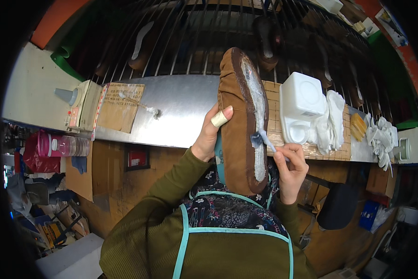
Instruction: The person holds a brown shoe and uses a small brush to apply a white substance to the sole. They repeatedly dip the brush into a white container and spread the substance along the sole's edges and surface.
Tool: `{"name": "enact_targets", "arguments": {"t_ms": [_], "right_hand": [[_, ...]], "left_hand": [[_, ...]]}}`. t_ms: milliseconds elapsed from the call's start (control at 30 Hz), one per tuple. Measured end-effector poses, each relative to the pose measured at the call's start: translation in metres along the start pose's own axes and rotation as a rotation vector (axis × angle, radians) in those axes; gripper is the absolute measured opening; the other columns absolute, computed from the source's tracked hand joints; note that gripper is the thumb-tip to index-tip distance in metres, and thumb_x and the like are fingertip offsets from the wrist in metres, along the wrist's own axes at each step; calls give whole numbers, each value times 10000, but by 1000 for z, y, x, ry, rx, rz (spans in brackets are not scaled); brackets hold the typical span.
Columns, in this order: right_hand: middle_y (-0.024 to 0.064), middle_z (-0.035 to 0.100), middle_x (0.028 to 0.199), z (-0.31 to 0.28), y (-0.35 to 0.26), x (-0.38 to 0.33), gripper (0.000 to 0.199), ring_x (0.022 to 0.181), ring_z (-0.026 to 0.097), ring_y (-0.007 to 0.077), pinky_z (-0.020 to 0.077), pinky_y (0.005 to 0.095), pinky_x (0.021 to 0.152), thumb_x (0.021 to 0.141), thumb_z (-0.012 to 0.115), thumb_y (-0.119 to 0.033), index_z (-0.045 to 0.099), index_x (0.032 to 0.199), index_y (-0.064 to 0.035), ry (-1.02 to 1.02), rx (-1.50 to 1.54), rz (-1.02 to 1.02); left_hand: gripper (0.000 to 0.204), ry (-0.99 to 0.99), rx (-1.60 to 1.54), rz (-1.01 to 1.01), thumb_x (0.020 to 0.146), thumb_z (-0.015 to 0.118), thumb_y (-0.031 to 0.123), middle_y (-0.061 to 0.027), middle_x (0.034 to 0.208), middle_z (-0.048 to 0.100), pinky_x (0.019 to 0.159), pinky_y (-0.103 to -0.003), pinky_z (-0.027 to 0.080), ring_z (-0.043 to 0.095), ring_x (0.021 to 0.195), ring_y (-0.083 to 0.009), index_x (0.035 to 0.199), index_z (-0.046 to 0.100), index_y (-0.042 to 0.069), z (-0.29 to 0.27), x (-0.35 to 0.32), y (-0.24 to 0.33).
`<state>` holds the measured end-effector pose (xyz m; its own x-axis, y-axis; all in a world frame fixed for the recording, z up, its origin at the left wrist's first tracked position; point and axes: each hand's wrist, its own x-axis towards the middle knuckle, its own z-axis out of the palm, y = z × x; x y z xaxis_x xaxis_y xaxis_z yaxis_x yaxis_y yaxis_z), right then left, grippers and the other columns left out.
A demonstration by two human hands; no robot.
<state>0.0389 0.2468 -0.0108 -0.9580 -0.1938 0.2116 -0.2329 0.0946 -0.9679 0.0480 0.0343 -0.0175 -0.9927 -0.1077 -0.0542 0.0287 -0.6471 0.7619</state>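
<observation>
My left hand grips a brown suede shoe with no outsole, held upright on its end over the bench's near edge. Pale tape wraps the thumb, which presses on the suede. A teal part shows at the shoe's opening, mostly hidden. The underside is turned to the right, with a whitish strip down its middle and a darker brown border. In my right hand, thumb and fingers pinch the pale handle of a small brush. Its dark bristles touch the underside near the border.
Beyond the metal bench runs a rack of rods carrying more shoes. To the right stand a white plastic container, white gloves and a yellow sponge-like block. Cardboard with a white-tipped brush lies left.
</observation>
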Motion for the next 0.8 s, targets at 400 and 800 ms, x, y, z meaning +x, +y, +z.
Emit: {"name": "enact_targets", "arguments": {"t_ms": [400, 800], "right_hand": [[28, 538, 853, 22, -2, 42, 136, 701, 463, 98, 384, 213, 572, 805, 731, -81, 725, 931, -29, 119, -291, -264], [40, 557, 882, 10, 10, 51, 163, 727, 497, 102, 389, 219, 563, 774, 749, -40, 724, 934, -29, 10, -214, -351]], "left_hand": [[570, 1, 46, 15, 903, 586, 267, -116, 1260, 529, 976, -305, 436, 541, 1130, -179, 1356, 384, -16, -3, -3, 9], [552, -29, 33, 22, 890, 608, 223, -105, 1239, 550, 962, -298, 448, 554, 1112, -172, 1348, 406, -9, -6, 1, 11]]}}
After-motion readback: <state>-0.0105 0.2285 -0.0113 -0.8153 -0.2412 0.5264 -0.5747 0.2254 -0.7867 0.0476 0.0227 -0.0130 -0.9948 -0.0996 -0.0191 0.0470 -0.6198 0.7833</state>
